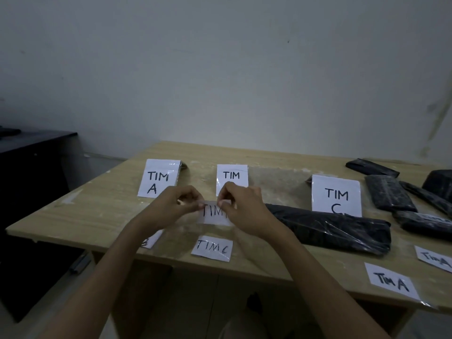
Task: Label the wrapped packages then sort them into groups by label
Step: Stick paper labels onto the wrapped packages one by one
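Forearms nearest, reaching in. Left hand [175, 204] and right hand [244, 206] each pinch top edge of label [212, 215] between thumb and fingertips, other fingers curled. Label held low over table [97, 216], front centre, just left of long package [327, 228].

Label: thin paper, glossy film, light and floppy, probably sticky. Best taken by corners, kept taut.

Long package: black, plastic-wrapped, slick, looks soft. Grip across middle.

TIM A sign [159, 178] and TIM C sign [336, 195] lie beyond.

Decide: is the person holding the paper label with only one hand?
No: the left hand and the right hand both pinch the label between them.
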